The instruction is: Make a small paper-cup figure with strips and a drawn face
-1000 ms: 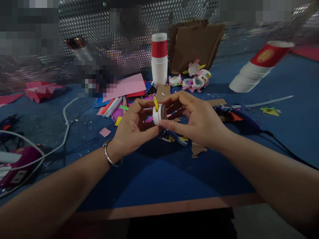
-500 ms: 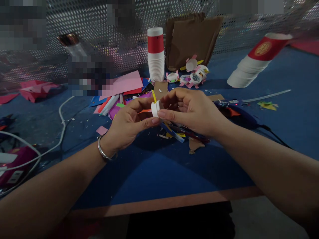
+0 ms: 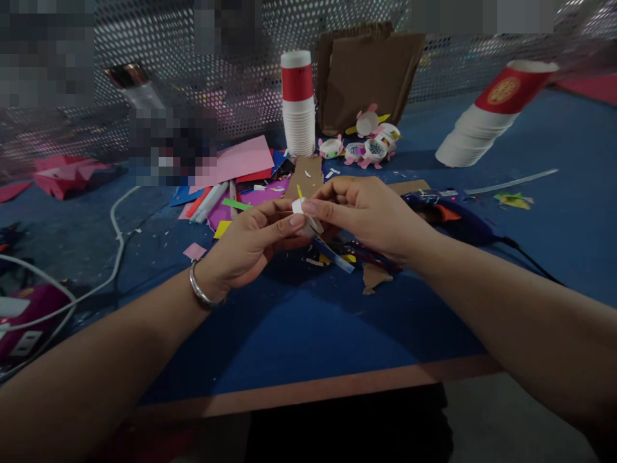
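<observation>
My left hand (image 3: 263,241) and my right hand (image 3: 364,209) meet above the middle of the table. Between their thumbs and fingers they pinch a small white round paper piece (image 3: 312,224). A thin yellow strip (image 3: 299,191) sticks up from its far side. The fingertips hide part of the piece. Just below the hands lie a pale blue strip (image 3: 337,256), yellow scraps and a torn bit of brown cardboard (image 3: 375,278). Behind them is a strip of brown cardboard (image 3: 304,175).
One stack of paper cups (image 3: 297,109) stands upright; another (image 3: 496,116) leans at the right. Small white paper figures (image 3: 373,151) with pink parts sit near a cardboard sheet (image 3: 369,83). A dark blue glue gun (image 3: 463,222) lies right. White cable (image 3: 118,235) runs left.
The white piece has been tilted and turned between my fingers, so its side faces differently. The right fingertips now press on its top. The camera view has shifted slightly.
</observation>
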`<action>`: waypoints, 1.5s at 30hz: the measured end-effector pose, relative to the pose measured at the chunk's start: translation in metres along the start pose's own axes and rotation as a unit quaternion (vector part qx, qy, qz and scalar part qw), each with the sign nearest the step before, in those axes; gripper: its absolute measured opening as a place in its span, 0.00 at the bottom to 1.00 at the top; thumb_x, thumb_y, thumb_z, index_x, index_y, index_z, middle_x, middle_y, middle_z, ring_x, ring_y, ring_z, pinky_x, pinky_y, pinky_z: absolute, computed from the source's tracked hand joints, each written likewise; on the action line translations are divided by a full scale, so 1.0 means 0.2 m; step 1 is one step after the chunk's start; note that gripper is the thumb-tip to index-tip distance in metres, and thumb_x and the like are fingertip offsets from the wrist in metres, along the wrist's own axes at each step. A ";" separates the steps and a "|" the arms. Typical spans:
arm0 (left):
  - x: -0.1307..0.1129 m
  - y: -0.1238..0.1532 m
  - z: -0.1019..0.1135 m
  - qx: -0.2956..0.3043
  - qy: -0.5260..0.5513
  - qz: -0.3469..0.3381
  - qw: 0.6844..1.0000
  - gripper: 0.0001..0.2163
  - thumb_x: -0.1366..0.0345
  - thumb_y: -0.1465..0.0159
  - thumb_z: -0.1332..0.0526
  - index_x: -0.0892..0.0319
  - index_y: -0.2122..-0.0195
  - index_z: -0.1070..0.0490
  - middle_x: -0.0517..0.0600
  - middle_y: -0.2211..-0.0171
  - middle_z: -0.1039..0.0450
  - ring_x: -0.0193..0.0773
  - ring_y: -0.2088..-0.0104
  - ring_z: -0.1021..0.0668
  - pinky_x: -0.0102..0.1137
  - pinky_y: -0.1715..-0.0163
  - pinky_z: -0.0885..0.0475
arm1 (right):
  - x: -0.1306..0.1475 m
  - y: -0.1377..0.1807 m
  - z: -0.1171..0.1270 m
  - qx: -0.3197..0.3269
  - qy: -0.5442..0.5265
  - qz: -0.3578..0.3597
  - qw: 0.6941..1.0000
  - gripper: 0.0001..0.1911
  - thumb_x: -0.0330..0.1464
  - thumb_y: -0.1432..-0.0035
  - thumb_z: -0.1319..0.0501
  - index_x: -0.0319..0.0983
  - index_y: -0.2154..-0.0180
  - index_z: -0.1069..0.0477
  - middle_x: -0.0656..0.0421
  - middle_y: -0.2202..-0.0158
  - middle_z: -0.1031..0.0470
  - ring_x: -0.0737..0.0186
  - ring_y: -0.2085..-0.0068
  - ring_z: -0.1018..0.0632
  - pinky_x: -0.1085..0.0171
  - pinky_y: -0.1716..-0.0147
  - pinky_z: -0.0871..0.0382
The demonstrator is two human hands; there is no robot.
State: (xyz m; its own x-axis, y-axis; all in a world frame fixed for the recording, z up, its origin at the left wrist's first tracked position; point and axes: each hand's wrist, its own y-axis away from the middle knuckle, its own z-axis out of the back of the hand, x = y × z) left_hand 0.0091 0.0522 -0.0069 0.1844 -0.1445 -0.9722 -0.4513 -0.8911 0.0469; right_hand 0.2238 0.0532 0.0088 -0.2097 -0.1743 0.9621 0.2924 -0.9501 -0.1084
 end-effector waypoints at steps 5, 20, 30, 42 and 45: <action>0.01 -0.01 0.03 -0.013 0.007 0.010 1.000 0.16 0.55 0.39 0.21 0.58 0.55 0.15 0.52 0.54 0.15 0.37 0.58 0.15 0.31 0.54 0.16 | 0.00 0.00 0.00 0.021 -0.009 0.003 1.000 0.27 0.56 0.45 0.24 0.40 0.63 0.22 0.55 0.66 0.15 0.59 0.67 0.16 0.61 0.68 0.22; 0.00 0.01 0.00 0.005 0.037 0.018 0.999 0.15 0.54 0.40 0.21 0.57 0.57 0.14 0.50 0.57 0.15 0.35 0.58 0.15 0.27 0.55 0.16 | 0.02 0.01 0.00 0.029 -0.025 -0.005 0.999 0.27 0.53 0.48 0.22 0.39 0.63 0.23 0.59 0.70 0.18 0.61 0.70 0.18 0.62 0.70 0.24; -0.04 0.02 0.00 0.048 0.078 0.049 0.995 0.14 0.61 0.38 0.22 0.60 0.54 0.17 0.50 0.60 0.14 0.37 0.59 0.13 0.26 0.58 0.15 | 0.03 0.02 0.01 0.011 0.019 -0.013 1.000 0.30 0.56 0.48 0.23 0.38 0.60 0.24 0.57 0.68 0.19 0.59 0.69 0.19 0.61 0.71 0.28; -0.07 0.02 0.00 0.053 0.149 0.080 0.984 0.15 0.74 0.39 0.27 0.59 0.50 0.20 0.49 0.57 0.15 0.38 0.58 0.12 0.30 0.56 0.13 | 0.04 0.02 0.03 0.033 0.012 0.014 0.999 0.26 0.54 0.44 0.25 0.39 0.60 0.23 0.57 0.66 0.18 0.60 0.66 0.19 0.60 0.65 0.26; -0.07 0.02 0.00 0.051 0.156 0.081 0.983 0.20 0.77 0.40 0.28 0.56 0.47 0.21 0.48 0.56 0.16 0.38 0.58 0.13 0.31 0.57 0.12 | 0.04 0.02 0.03 0.042 0.031 0.008 0.999 0.28 0.56 0.45 0.25 0.39 0.59 0.23 0.56 0.64 0.18 0.58 0.64 0.19 0.58 0.63 0.26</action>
State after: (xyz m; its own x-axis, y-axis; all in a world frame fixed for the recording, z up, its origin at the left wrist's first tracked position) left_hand 0.0038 0.0502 0.0070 0.3541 -0.4208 -0.8352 -0.5789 -0.8000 0.1576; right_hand 0.2293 0.0500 0.0183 -0.2609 -0.2082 0.9426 0.3725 -0.9226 -0.1007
